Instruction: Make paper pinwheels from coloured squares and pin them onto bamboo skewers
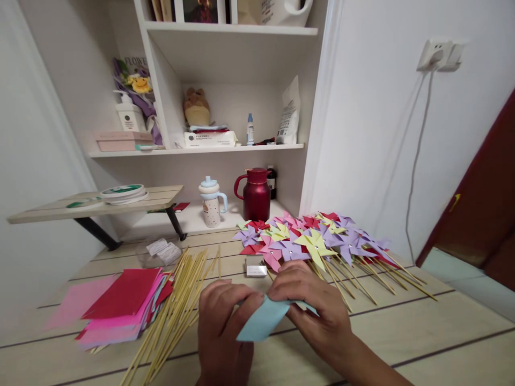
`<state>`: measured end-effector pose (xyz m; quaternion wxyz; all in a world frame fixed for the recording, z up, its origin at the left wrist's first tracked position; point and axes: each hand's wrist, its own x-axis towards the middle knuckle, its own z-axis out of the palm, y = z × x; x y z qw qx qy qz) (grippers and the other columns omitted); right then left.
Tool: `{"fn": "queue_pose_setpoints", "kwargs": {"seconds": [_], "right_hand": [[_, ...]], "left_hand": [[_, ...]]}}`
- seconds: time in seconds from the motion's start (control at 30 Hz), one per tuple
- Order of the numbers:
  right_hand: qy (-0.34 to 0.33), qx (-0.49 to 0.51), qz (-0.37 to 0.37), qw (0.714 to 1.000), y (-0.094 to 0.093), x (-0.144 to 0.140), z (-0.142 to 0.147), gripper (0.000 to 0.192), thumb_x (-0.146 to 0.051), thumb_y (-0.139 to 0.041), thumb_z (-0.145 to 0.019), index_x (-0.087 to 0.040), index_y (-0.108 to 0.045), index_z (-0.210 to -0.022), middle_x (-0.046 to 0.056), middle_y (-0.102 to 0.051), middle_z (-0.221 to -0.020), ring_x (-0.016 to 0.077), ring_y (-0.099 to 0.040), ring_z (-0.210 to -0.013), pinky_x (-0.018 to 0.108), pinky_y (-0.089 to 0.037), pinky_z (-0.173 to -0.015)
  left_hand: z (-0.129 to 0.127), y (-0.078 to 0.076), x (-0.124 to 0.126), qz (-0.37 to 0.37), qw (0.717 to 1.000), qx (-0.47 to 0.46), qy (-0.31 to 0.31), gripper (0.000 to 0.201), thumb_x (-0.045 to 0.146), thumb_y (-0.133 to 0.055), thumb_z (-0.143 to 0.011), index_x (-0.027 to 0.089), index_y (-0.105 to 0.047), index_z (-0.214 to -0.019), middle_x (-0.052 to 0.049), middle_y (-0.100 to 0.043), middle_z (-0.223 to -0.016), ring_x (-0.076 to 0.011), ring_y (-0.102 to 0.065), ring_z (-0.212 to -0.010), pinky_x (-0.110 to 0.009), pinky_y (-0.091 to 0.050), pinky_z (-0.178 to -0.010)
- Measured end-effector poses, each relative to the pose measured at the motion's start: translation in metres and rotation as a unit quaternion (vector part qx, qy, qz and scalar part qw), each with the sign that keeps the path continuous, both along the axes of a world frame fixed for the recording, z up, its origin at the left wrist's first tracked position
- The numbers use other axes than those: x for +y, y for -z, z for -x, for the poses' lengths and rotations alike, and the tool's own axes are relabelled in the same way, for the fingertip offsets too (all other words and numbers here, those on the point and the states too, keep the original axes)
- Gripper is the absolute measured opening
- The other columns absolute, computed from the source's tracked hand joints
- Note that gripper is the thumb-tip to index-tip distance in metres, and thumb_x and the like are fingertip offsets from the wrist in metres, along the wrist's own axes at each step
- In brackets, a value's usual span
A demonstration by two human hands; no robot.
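A sheet of light blue paper, plain and matte, is pinched between the left hand and the right hand; its broad flap slants down from the left hand's fingertips, smooth-faced and straight-edged; a smaller piece shows beyond the right hand's thumb; it is bent, its middle partly hidden by the right hand's fingers.

Light-blue paper in both hands' fingers

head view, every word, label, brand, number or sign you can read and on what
"FLOWE": on the bouquet, any further letters unclear.
Too small or blurred: pump bottle, white box, blue-capped bottle, white bag, dark bottle, small box, white slips, top-shelf container.
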<state>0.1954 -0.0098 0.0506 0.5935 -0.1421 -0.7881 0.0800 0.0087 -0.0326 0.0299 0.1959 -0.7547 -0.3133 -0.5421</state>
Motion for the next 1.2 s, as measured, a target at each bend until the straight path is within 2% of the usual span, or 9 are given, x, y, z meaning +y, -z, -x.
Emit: {"fn": "queue_pose_setpoints", "kwargs": {"seconds": [0.27, 0.4, 0.5, 0.6, 0.7, 0.8, 0.87, 1.03, 1.2], "right_hand": [[0.054, -0.002, 0.006, 0.998, 0.001, -0.005, 0.002, 0.027, 0.003, -0.059, -0.080, -0.019, -0.065, -0.095, 0.004, -0.069, -0.082, 0.0179, -0.065, -0.076, 0.042, -0.048, -0.086], [0.062, 0.008, 0.022, 0.998, 0.004, -0.004, 0.003, 0.026, 0.000, -0.061, -0.082, -0.022, -0.067, -0.093, 0.002, -0.070, -0.082, 0.0175, -0.065, -0.077, 0.041, -0.047, -0.089], [0.055, 0.053, 0.158, 0.984, 0.009, 0.000, 0.005, 0.014, -0.010, -0.064, -0.083, -0.024, -0.069, -0.086, 0.001, -0.071, -0.081, 0.0184, -0.064, -0.077, 0.035, -0.049, -0.077], [0.028, 0.112, 0.377, 0.919, 0.015, 0.008, 0.007, 0.003, -0.024, -0.071, -0.080, -0.022, -0.069, -0.080, -0.001, -0.068, -0.072, 0.0164, -0.060, -0.065, 0.027, -0.045, -0.059], [-0.013, 0.187, 0.481, 0.856, 0.019, 0.016, 0.009, 0.019, -0.031, -0.081, -0.069, -0.021, -0.067, -0.076, -0.004, -0.062, -0.062, 0.0139, -0.055, -0.058, 0.025, -0.042, -0.056], [-0.049, 0.251, 0.512, 0.820, 0.017, 0.019, 0.009, 0.029, -0.035, -0.086, -0.062, -0.019, -0.066, -0.076, -0.002, -0.066, -0.066, 0.0156, -0.059, -0.063, 0.026, -0.045, -0.062], [-0.060, 0.268, 0.516, 0.811, 0.014, 0.019, 0.008, 0.031, -0.037, -0.087, -0.061, -0.018, -0.067, -0.075, 0.001, -0.068, -0.069, 0.0180, -0.061, -0.067, 0.029, -0.047, -0.065], [-0.063, 0.283, 0.505, 0.813, 0.012, 0.018, 0.006, 0.031, -0.037, -0.088, -0.060, -0.018, -0.069, -0.075, 0.002, -0.070, -0.071, 0.0191, -0.062, -0.068, 0.031, -0.050, -0.067], [-0.042, 0.261, 0.500, 0.824, 0.015, 0.019, 0.000, 0.031, -0.036, -0.089, -0.061, -0.018, -0.067, -0.075, 0.001, -0.070, -0.070, 0.0182, -0.062, -0.065, 0.029, -0.049, -0.062]], "left_hand": [[-0.005, 0.001, -0.002, 0.014, 1.000, -0.011, -0.003, 0.030, 0.005, -0.058, -0.081, 0.023, -0.067, -0.102, -0.002, -0.069, -0.092, -0.0175, -0.061, -0.090, -0.033, -0.043, -0.093], [-0.011, -0.001, -0.001, 0.034, 0.998, -0.055, 0.005, 0.022, 0.009, -0.061, -0.083, 0.024, -0.069, -0.097, 0.000, -0.069, -0.089, -0.0163, -0.062, -0.086, -0.030, -0.044, -0.089], [-0.015, -0.001, 0.002, 0.125, 0.986, -0.109, 0.015, 0.018, 0.017, -0.064, -0.085, 0.029, -0.070, -0.098, 0.002, -0.071, -0.092, -0.0156, -0.064, -0.087, -0.029, -0.045, -0.086], [-0.018, 0.000, 0.005, 0.259, 0.941, -0.215, 0.035, 0.027, 0.031, -0.069, -0.083, 0.029, -0.068, -0.109, 0.001, -0.072, -0.093, -0.0174, -0.066, -0.088, -0.029, -0.049, -0.082], [-0.018, 0.000, 0.010, 0.351, 0.880, -0.309, 0.080, 0.042, 0.045, -0.064, -0.085, 0.025, -0.063, -0.121, -0.001, -0.070, -0.089, -0.0180, -0.066, -0.083, -0.029, -0.051, -0.079], [-0.018, 0.000, 0.014, 0.393, 0.841, -0.358, 0.100, 0.047, 0.053, -0.051, -0.090, 0.021, -0.063, -0.121, -0.003, -0.070, -0.087, -0.0188, -0.066, -0.081, -0.031, -0.051, -0.078], [-0.017, 0.002, 0.016, 0.408, 0.830, -0.369, 0.092, 0.049, 0.056, -0.046, -0.092, 0.019, -0.066, -0.118, -0.004, -0.071, -0.087, -0.0198, -0.065, -0.081, -0.033, -0.051, -0.078], [-0.014, 0.010, 0.024, 0.419, 0.831, -0.358, 0.080, 0.053, 0.058, -0.040, -0.093, 0.017, -0.072, -0.102, -0.006, -0.071, -0.082, -0.0213, -0.066, -0.080, -0.035, -0.051, -0.078], [-0.012, 0.010, 0.025, 0.370, 0.835, -0.406, 0.041, 0.053, 0.057, -0.041, -0.093, 0.015, -0.072, -0.090, -0.005, -0.068, -0.073, -0.0188, -0.062, -0.072, -0.031, -0.049, -0.071]]}}
